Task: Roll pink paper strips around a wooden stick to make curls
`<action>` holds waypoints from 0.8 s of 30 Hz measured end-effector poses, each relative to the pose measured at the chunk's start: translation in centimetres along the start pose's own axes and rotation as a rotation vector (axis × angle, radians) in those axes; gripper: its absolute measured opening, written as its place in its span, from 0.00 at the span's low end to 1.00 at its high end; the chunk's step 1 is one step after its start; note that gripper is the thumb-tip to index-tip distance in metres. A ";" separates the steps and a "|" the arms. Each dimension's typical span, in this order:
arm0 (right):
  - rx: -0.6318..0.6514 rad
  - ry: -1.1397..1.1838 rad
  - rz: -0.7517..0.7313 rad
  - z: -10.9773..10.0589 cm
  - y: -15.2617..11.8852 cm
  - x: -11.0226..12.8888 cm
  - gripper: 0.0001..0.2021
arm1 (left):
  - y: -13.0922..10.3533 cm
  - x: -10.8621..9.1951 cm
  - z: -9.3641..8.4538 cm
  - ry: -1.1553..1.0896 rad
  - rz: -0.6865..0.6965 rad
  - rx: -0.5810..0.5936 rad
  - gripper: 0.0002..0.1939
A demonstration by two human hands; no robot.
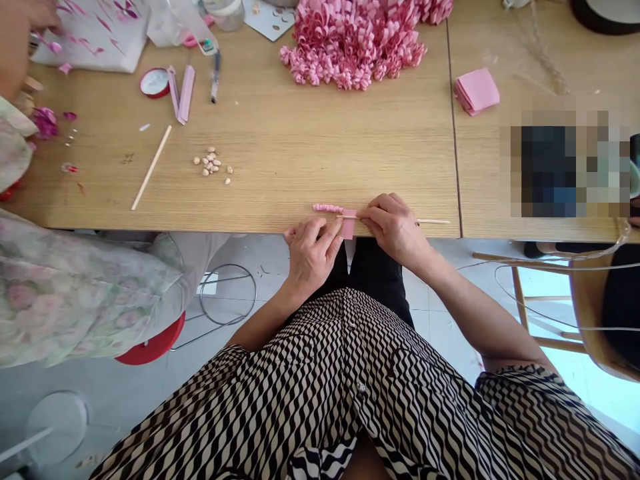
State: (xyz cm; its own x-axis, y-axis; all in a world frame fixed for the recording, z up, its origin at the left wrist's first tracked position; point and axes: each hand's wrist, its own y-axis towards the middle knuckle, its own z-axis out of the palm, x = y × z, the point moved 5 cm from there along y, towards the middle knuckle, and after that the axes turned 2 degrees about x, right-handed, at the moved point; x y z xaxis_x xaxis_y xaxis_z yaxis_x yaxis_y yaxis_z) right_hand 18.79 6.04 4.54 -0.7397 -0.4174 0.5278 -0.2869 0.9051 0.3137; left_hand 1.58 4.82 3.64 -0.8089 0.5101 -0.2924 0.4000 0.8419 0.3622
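At the table's front edge my right hand pinches a thin wooden stick, which lies across a small pink paper piece. My left hand presses its fingertips at the left side of that paper, by the stick's left end. Just beyond my left fingers, a curled pink strip extends leftward from the paper. Whether the strip and paper are joined is too small to tell.
A heap of curled pink paper lies at the back, with a folded pink stack to its right. Small beige pieces and another stick lie left. A person in a floral garment sits at far left.
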 end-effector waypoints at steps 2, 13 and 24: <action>0.000 0.004 0.006 0.0 0.1 0.0 0.13 | 0.0 -0.1 0.2 0.030 0.008 0.021 0.18; -0.012 -0.002 -0.019 -0.2 -0.1 -0.2 0.13 | 1.0 -0.7 0.8 0.078 -0.004 0.083 0.19; -0.008 -0.018 0.009 -0.3 0.3 -0.3 0.11 | 2.3 0.5 -0.1 -0.021 -0.010 -0.019 0.15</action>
State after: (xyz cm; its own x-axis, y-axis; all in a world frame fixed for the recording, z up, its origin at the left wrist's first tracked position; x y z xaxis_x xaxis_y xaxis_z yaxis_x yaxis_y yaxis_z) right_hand 19.09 6.40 4.67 -0.7531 -0.4077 0.5163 -0.2756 0.9081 0.3152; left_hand 2.07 6.94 4.42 -0.8037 0.5051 -0.3145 0.3831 0.8437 0.3761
